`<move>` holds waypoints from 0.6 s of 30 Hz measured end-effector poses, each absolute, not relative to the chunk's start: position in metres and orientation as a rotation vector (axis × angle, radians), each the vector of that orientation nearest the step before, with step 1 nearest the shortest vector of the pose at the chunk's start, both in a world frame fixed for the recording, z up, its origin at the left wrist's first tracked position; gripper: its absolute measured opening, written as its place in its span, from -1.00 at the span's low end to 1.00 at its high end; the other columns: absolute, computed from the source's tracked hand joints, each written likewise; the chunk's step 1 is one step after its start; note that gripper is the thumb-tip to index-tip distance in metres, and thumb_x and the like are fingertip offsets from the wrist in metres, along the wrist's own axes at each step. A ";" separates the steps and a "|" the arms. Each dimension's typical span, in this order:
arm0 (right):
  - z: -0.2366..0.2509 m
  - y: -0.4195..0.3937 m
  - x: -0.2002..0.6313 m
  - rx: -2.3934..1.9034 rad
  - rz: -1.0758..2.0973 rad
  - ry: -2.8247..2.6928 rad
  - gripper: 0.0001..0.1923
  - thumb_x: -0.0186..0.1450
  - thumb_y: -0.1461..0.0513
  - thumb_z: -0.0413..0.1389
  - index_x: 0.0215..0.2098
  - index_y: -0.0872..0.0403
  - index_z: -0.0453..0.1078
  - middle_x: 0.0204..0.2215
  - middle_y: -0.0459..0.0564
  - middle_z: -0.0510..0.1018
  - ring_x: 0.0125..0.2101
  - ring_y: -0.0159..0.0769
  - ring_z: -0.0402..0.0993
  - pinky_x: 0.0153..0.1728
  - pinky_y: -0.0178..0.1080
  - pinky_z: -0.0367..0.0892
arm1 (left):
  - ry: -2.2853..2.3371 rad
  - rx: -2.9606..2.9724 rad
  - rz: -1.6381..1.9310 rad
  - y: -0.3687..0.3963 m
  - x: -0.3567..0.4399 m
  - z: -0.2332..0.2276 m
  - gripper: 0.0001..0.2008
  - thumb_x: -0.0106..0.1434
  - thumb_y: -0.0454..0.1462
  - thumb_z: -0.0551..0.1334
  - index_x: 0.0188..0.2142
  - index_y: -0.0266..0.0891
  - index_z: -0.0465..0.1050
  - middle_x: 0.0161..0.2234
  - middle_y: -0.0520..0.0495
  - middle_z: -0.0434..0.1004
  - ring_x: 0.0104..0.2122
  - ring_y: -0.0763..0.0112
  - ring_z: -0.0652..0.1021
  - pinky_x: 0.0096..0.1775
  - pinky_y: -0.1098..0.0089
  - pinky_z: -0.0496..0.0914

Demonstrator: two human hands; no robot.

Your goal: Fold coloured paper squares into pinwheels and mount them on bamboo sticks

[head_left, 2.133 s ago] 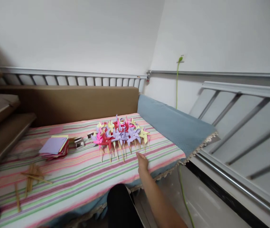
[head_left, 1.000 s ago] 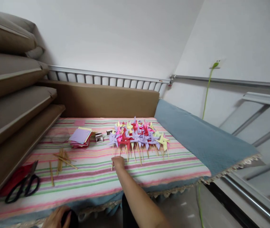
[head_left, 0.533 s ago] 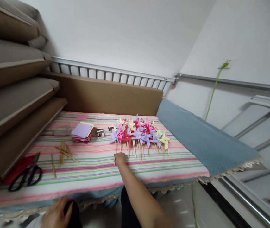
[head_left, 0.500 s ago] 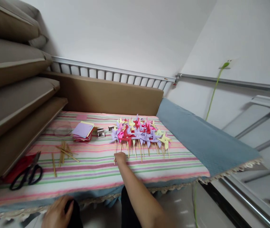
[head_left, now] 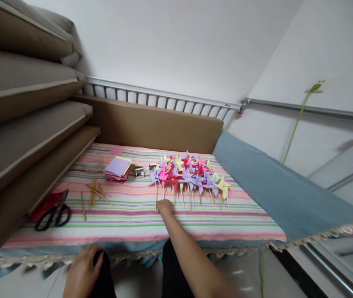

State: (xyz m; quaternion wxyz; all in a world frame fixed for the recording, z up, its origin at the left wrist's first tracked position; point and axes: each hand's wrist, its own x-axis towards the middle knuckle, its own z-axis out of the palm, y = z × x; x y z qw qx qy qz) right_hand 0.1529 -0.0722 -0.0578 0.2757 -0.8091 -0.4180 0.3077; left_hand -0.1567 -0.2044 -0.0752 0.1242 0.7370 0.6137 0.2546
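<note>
Reaching across the striped cloth (head_left: 126, 215), the right hand (head_left: 165, 206) rests its curled fingers at the near stick ends of the pinwheels (head_left: 191, 174), though whether it grips one cannot be told. Left hand (head_left: 83, 271) lies loosely cupped on a dark-clad knee (head_left: 104, 281), near left. Scissors (head_left: 53, 213) lie far left.

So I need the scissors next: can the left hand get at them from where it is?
Probably yes. The left hand rests low by the knee; the scissors lie near the striped cloth's front-left edge, nothing between.
</note>
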 end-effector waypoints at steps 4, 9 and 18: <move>-0.052 -0.088 0.157 -2.137 0.922 -1.108 -0.68 0.30 0.16 0.05 -0.02 0.12 0.29 -0.07 0.04 0.42 -0.17 -0.25 0.42 -0.19 -0.10 0.40 | 1.780 2.127 0.801 -0.206 -0.156 -0.078 -0.80 0.18 -0.14 0.10 -0.33 -0.13 0.46 -0.32 -0.05 0.56 -0.28 0.21 0.54 -0.18 0.25 0.38; -0.035 -0.101 0.152 -2.019 0.830 -1.205 -0.74 0.31 0.16 0.04 -0.12 0.15 0.34 -0.22 -0.01 0.48 -0.31 -0.34 0.46 -0.30 -0.20 0.42 | 1.743 1.897 0.936 -0.198 -0.160 -0.080 -0.78 0.16 -0.11 0.14 -0.32 -0.14 0.46 -0.30 -0.05 0.57 -0.26 0.20 0.54 -0.15 0.24 0.38; -0.014 -0.042 0.114 -1.842 0.600 -1.592 -0.84 0.18 0.28 0.06 -0.37 0.07 0.50 -0.42 -0.06 0.61 -0.37 -0.27 0.53 -0.35 -0.32 0.39 | 1.328 1.740 1.432 -0.098 -0.084 -0.008 -0.83 0.20 -0.24 0.09 -0.32 -0.21 0.44 -0.34 -0.10 0.52 -0.26 0.27 0.51 -0.19 0.28 0.37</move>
